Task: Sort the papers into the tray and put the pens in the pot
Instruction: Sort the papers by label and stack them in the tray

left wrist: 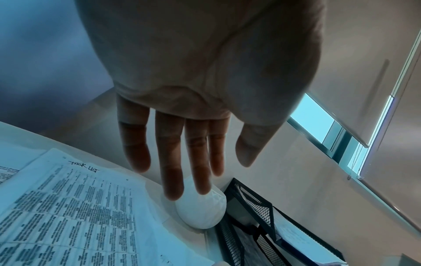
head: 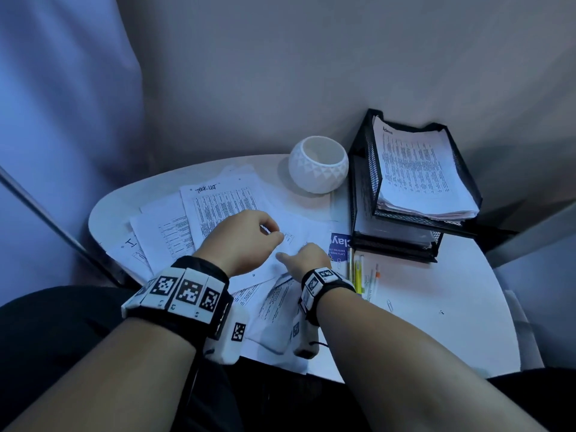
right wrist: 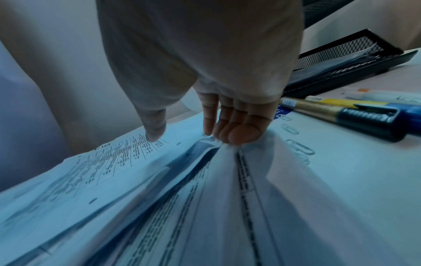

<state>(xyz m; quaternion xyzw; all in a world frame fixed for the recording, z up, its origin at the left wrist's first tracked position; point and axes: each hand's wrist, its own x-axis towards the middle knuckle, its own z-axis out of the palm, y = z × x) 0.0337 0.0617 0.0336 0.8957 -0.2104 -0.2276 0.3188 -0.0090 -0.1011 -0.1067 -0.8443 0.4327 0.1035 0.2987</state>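
Loose printed papers (head: 218, 207) lie spread over the left and middle of the round white table (head: 436, 307). My left hand (head: 249, 238) hovers over them with straight fingers (left wrist: 173, 162) and holds nothing. My right hand (head: 307, 255) rests on the papers (right wrist: 114, 171): its thumb touches the top sheet and its fingertips (right wrist: 237, 133) press on a raised fold. Several pens (head: 358, 272) lie just right of that hand. The white patterned pot (head: 318, 168) stands empty at the back. Beside it, the black mesh tray (head: 372, 169) holds a stack of sheets.
A blue card (head: 339, 244) lies between the papers and the tray's lower tier. Paper clips (right wrist: 300, 146) are scattered near the pens (right wrist: 364, 117). Grey walls close in behind the table. My dark-clothed lap is at the table's near edge.
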